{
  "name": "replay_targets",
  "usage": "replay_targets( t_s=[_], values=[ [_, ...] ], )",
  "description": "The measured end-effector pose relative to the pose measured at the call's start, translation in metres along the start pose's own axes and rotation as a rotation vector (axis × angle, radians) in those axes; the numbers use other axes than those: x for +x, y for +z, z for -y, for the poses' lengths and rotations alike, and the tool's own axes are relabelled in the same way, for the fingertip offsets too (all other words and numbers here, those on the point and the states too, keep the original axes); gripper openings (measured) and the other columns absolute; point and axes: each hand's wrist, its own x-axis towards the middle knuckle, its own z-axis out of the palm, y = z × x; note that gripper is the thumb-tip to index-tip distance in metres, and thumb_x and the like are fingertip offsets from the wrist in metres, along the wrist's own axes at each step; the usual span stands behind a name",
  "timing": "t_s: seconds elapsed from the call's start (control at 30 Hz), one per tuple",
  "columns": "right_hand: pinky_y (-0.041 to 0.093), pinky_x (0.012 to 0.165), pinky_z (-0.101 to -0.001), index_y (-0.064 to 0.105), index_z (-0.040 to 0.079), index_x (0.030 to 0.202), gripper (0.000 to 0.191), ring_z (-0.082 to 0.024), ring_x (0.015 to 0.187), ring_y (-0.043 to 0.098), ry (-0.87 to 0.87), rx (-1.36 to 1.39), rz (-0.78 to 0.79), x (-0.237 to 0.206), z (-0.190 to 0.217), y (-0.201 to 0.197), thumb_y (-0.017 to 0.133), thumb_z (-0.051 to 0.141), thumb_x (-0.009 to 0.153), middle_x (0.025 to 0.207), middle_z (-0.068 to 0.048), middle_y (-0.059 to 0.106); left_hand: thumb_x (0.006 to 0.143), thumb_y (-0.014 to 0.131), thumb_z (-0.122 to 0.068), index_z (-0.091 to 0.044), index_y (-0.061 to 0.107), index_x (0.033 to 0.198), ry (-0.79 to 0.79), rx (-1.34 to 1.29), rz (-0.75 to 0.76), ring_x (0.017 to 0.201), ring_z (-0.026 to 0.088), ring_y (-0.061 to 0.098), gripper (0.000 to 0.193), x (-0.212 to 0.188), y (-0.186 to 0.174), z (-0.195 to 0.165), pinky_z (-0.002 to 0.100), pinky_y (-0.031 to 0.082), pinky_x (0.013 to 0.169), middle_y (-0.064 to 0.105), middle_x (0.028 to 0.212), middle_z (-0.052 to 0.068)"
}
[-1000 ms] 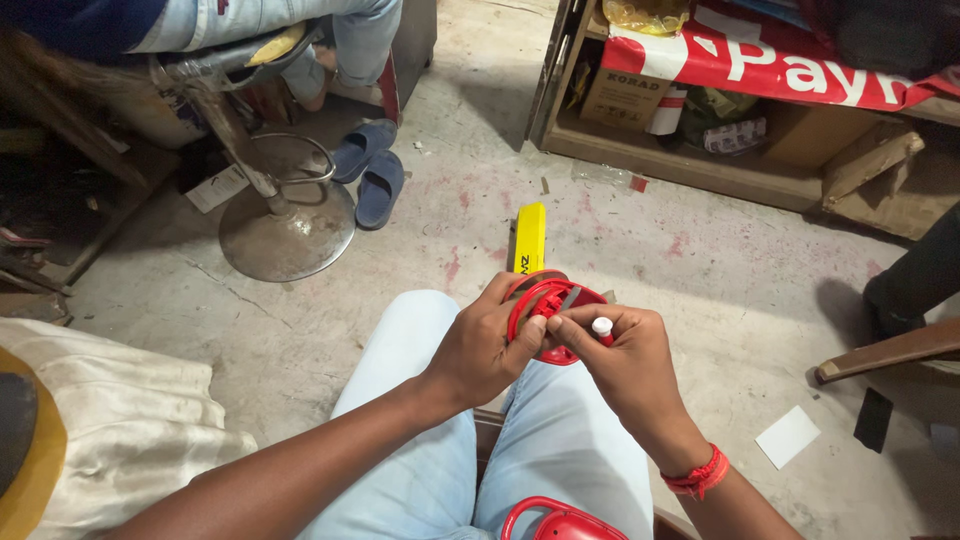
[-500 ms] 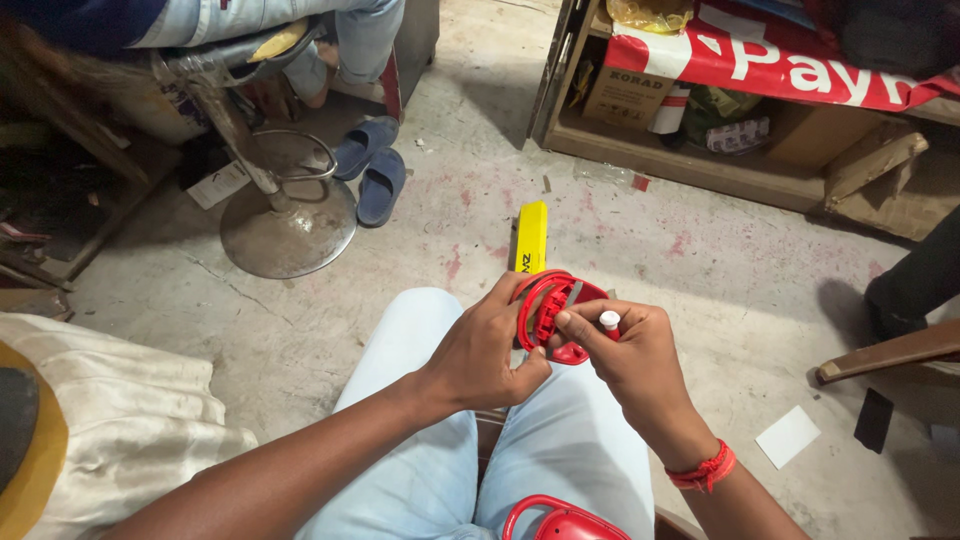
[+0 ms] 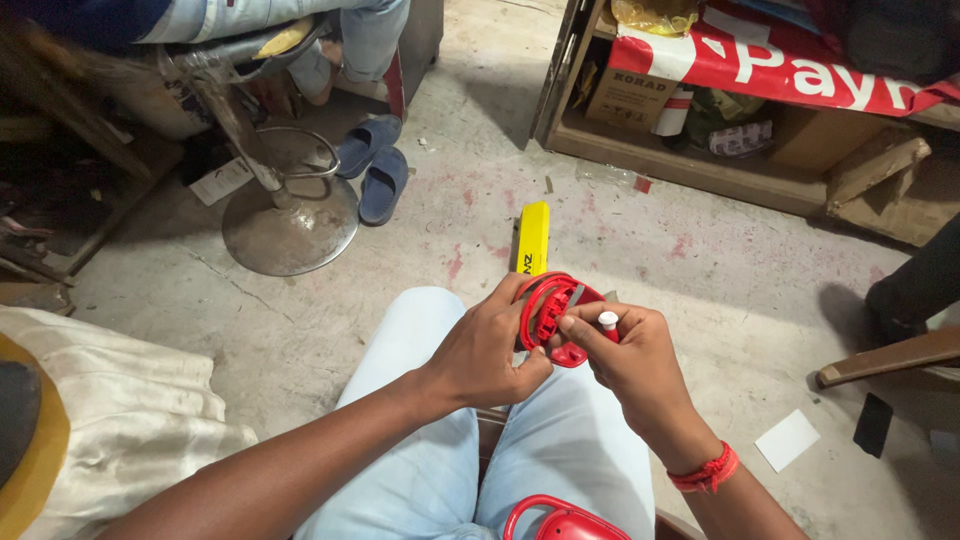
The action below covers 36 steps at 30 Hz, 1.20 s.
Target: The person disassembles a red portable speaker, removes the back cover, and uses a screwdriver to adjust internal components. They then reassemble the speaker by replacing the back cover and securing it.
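Red plastic housing, round and ribbed with open slots, sits between your two hands just above your knees, over the pale blue jeans you wear. Your left hand wraps its fingers around the near left rim of that housing, thumb pressed toward the lower edge, so the grip is closed on it. Your right hand curls in from the other side, fingers narrow and bent, touching the housing's right edge while pinching a small white-tipped piece between thumb and forefinger; you cannot tell whether that piece is joined to the housing. A red thread band circles your right wrist. Beyond the housing, a yellow bar lies flat on the concrete floor, its near end hidden behind the housing. A second red plastic part rests at your lap near the bottom edge. Farther off stand a round metal stool base, a pair of blue slippers beside it, and a wooden shelf holding boxes.
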Motion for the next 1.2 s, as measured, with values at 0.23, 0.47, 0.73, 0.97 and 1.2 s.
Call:
replay_targets(
  t_s=[0.23,0.47,0.73,0.97,1.2],
  values=[
    [0.027,0.038,-0.0197,0.073,-0.008,0.105,0.020,-0.001,0.045,0.041,0.074,0.089,0.079,0.001,0.003,-0.005,0.062,0.002,0.091,0.077,-0.008,0.073,0.081,0.061,-0.015,-0.001,0.066,0.112,-0.112,-0.075,-0.027,0.102,0.035,0.069,0.034,0.000,0.004,0.007,0.042,0.057,0.089,0.062,0.118,0.019],
    [0.025,0.037,-0.0205,0.073,-0.009,0.116,0.033,-0.002,0.042,0.033,0.156,0.196,0.194,0.000,0.006,-0.004,0.056,0.003,0.090,0.066,-0.004,0.062,0.094,0.053,-0.016,0.000,0.070,0.108,-0.129,-0.217,-0.070,0.100,0.028,0.068,0.027,0.005,0.003,0.020,0.040,0.055,0.088,0.066,0.117,0.019],
    [0.025,0.037,-0.0205,0.073,-0.007,0.122,0.037,-0.002,0.042,0.032,0.159,0.184,0.232,-0.002,0.010,0.000,0.056,0.004,0.091,0.063,-0.002,0.057,0.099,0.055,-0.032,-0.001,0.065,0.116,-0.440,-0.469,-0.017,0.058,0.008,0.060,0.037,0.008,0.003,0.019,0.025,0.052,0.052,0.067,0.074,0.002],
    [0.024,0.037,-0.0204,0.072,-0.006,0.123,0.038,-0.002,0.042,0.031,0.199,0.190,0.237,-0.001,0.012,-0.002,0.056,0.004,0.091,0.065,-0.002,0.059,0.104,0.052,-0.032,0.002,0.068,0.102,-0.418,-0.507,-0.002,0.061,0.009,0.062,0.038,0.005,0.010,0.032,0.026,0.054,0.054,0.065,0.080,0.001],
    [0.025,0.037,-0.0196,0.072,-0.006,0.119,0.031,-0.002,0.043,0.033,0.153,0.228,0.160,0.002,0.010,-0.008,0.059,0.007,0.094,0.065,-0.002,0.058,0.103,0.052,-0.035,0.000,0.068,0.103,-0.396,-0.525,-0.034,0.060,0.010,0.063,0.039,0.005,0.014,0.039,0.026,0.055,0.053,0.066,0.077,0.004]
  ],
)
